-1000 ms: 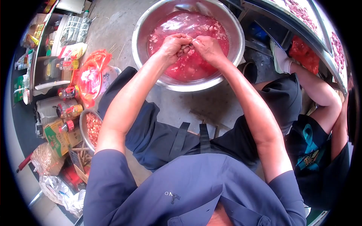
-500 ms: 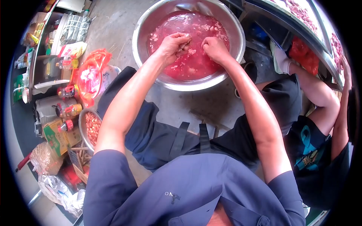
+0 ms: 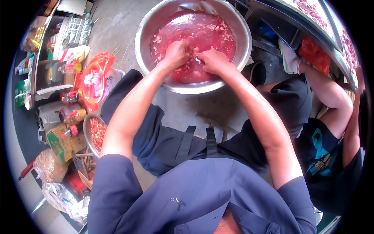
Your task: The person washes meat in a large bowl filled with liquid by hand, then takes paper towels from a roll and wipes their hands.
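Observation:
A wide metal basin (image 3: 142, 58) stands on the floor before me, holding red liquid (image 3: 191, 27) with pale, meat-like bits (image 3: 220, 28) floating in it. Over the middle of the liquid, my left hand (image 3: 178, 54) is closed, its fingers curled inward and partly hidden. Close beside it, my right hand (image 3: 212, 61) is also closed, fingers bent towards the left hand. Small pale-pink matter shows between the two hands; what either grips is unclear. Metal utensil-like shapes (image 3: 189, 6) rest at the basin's far wall.
At left are a red plastic bag (image 3: 103, 60), several bottles (image 3: 74, 115) and a bowl of chopped reddish food (image 3: 96, 130). A person's leg (image 3: 325, 87) is at right, below trays of red pieces (image 3: 311, 13). A red bag (image 3: 314, 54) lies underneath.
Both hands have come closer together and lower towards the liquid. The left hand, raised and curled before, has turned knuckles up; the right has shifted slightly left and towards me.

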`<state>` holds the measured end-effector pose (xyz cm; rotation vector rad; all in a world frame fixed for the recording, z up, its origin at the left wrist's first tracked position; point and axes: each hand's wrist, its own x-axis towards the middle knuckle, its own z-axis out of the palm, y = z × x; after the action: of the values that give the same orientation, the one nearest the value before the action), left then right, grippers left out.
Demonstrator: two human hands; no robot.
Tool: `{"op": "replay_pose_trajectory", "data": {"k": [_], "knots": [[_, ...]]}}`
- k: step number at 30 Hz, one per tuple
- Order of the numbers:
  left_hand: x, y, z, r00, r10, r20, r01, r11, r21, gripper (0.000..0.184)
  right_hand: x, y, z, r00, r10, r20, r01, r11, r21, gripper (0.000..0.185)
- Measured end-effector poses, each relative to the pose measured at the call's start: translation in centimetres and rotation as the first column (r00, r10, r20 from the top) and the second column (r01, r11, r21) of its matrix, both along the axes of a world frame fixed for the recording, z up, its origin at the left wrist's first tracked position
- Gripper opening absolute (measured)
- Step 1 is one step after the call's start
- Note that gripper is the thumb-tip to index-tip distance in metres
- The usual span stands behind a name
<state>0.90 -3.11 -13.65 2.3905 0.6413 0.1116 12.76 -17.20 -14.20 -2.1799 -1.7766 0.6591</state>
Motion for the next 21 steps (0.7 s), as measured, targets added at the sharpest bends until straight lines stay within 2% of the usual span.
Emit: {"op": "replay_pose_trajectory", "data": {"k": [1,2,3,4,5,7,8,9,10,11,13,15,17,19,21], "knots": [[0.2,0.0,0.1,1.0,0.0,-0.005,0.0,0.993,0.121,0.012,-0.2,0.0,0.2,1.0,0.0,-0.001,0.0,1.0,0.0,0.024],[0.3,0.0,0.1,1.0,0.0,-0.005,0.0,0.993,0.121,0.012,-0.3,0.0,0.5,1.0,0.014,-0.002,-0.014,0.998,-0.059,0.022],[0.6,-0.1,0.6,0.991,0.123,0.046,-0.118,0.987,-0.11,0.011,-0.4,0.0,0.9,1.0,0.027,-0.003,-0.027,0.993,-0.117,0.021],[0.8,-0.2,1.2,0.965,0.252,0.067,-0.216,0.916,-0.34,0.014,-0.5,0.0,1.3,1.0,0.026,-0.003,-0.026,0.993,-0.117,0.021],[1.0,-0.1,1.8,0.965,0.252,0.067,-0.215,0.916,-0.339,0.014,-0.3,0.0,1.7,0.999,-0.007,-0.052,-0.001,0.99,-0.138,0.019],[1.0,0.0,3.3,0.934,0.35,-0.066,-0.298,0.666,-0.683,0.019,0.1,0.0,2.9,0.994,-0.039,-0.101,0.022,0.987,-0.162,0.017],[1.1,-0.5,3.9,0.908,0.419,-0.029,-0.293,0.584,-0.757,0.013,0.6,0.2,3.6,0.953,-0.138,-0.268,0.085,0.976,-0.201,0.016],[1.0,-0.4,3.7,0.907,0.421,-0.029,-0.295,0.583,-0.757,0.013,1.1,0.2,3.6,0.875,-0.237,-0.422,0.139,0.958,-0.249,0.016],[0.9,-0.2,3.5,0.895,0.446,-0.029,-0.303,0.559,-0.772,0.01,1.4,0.3,2.6,0.859,-0.202,-0.471,0.201,0.978,-0.052,0.019],[0.9,0.0,3.4,0.882,0.471,-0.028,-0.311,0.535,-0.786,0.008,2.0,0.4,2.2,0.86,-0.2,-0.47,0.199,0.979,-0.052,0.019],[0.8,-0.1,3.7,0.873,0.485,-0.039,-0.322,0.515,-0.794,0.007,2.7,0.6,2.0,0.646,-0.284,-0.708,0.329,0.941,-0.076,0.023],[0.7,-0.1,3.8,0.868,0.496,-0.032,-0.316,0.501,-0.806,0.01,2.8,0.8,2.2,0.625,-0.24,-0.743,0.344,0.939,-0.014,0.024],[0.6,-0.1,3.6,0.879,0.477,-0.017,-0.29,0.506,-0.812,0.013,2.9,0.7,3.0,0.419,-0.3,-0.857,0.409,0.905,-0.117,0.022],[0.7,-0.5,3.9,0.89,0.457,-0.003,-0.264,0.51,-0.819,0.015,2.9,0.8,3.3,0.407,-0.289,-0.867,0.402,0.909,-0.114,0.021],[0.9,-0.8,4.4,0.887,0.459,-0.045,-0.25,0.396,-0.884,0.016,2.8,1.0,3.6,0.324,-0.305,-0.895,0.444,0.885,-0.141,0.021]]}}
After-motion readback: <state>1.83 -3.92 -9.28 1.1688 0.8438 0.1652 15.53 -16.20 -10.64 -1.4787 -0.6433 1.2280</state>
